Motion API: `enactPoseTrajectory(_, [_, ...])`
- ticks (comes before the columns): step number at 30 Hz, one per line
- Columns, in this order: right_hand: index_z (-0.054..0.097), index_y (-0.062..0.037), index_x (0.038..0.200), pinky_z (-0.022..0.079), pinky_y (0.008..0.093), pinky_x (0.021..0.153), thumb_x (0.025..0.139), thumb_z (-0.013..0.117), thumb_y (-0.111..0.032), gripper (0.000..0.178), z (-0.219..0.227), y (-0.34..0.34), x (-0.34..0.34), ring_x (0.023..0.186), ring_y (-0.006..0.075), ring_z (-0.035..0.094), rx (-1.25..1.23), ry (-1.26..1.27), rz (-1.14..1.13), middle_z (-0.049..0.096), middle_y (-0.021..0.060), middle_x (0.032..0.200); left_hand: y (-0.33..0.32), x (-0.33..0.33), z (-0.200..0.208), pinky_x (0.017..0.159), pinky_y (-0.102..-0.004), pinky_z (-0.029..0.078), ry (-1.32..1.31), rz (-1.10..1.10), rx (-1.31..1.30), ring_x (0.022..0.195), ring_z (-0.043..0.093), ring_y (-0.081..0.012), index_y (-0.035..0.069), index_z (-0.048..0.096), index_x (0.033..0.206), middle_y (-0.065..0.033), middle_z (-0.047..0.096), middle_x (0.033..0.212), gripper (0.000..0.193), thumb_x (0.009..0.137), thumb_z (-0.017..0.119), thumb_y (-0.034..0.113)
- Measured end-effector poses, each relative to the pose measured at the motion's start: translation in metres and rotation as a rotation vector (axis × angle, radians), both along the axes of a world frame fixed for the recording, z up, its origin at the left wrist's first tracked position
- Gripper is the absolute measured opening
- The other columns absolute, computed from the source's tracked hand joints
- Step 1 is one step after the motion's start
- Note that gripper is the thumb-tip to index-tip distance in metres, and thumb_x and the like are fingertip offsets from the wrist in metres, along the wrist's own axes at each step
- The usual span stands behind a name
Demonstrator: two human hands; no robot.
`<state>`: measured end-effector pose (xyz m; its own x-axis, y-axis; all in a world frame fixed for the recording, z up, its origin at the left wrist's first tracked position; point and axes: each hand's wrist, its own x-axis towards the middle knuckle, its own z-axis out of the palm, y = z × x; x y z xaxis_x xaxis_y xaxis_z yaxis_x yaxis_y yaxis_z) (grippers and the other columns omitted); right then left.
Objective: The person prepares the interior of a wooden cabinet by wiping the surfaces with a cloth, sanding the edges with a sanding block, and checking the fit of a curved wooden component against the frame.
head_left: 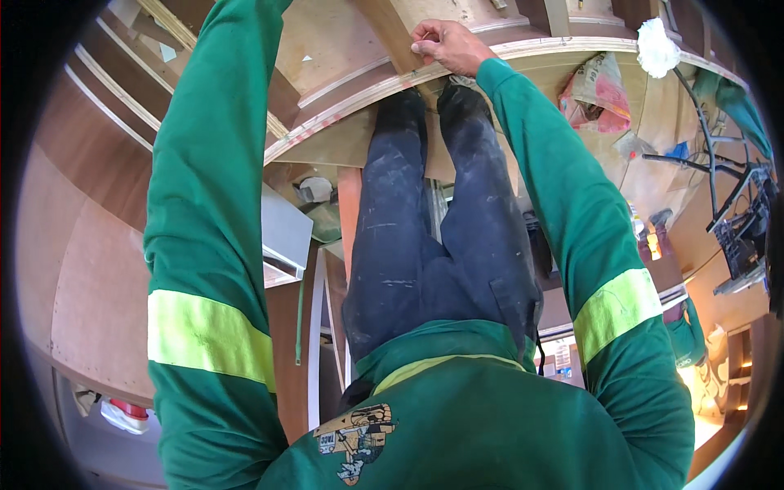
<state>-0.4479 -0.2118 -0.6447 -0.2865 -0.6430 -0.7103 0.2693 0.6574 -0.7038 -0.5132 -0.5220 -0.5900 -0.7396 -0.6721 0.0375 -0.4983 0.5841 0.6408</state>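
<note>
Plywood edge under right hand

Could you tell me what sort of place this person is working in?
Probably a carpentry or fit-out site. The right hand rests on a curved plywood edge, large plywood panels stand on the left, and sacks lie on the floor below.

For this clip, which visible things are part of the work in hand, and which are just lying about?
In hand:
- right hand, fingers pinched on the curved plywood edge
- left arm, reaching up out of the picture; its hand is not visible

Lying about:
- pink and grey sack
- white rag
- black metal stand
- red and white object at lower left
</note>
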Motion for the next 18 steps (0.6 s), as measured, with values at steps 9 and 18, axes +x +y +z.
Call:
enactPoseTrajectory(9, [0.068,-0.0029,0.108,0.049,0.0324,0.091,0.1,0.061,-0.017,0.017,0.145,0.03,0.01,0.099,0.0143,0.061,-0.256,0.084,-0.397,0.067,0.0049,0.096,-0.038,0.125,0.082,0.116,-0.0437,0.04,0.035,0.321,0.315,0.133,0.052,-0.0384,-0.023,0.015,0.15,-0.037,0.044,0.147,0.124,0.08,0.088,0.05])
enactPoseTrajectory(18, [0.069,-0.0044,0.111,0.046,0.0321,0.095,0.101,0.061,-0.019,0.019,0.253,0.043,-0.007,0.099,0.0128,0.059,-0.199,-0.17,-0.226,0.068,0.0037,0.099,0.111,0.18,0.258,0.12,-0.0591,0.027,-0.329,-0.824,-0.089,0.147,0.033,-0.0456,0.01,0.039,0.157,-0.0219,0.045,0.153,0.1,0.077,0.085,0.048])
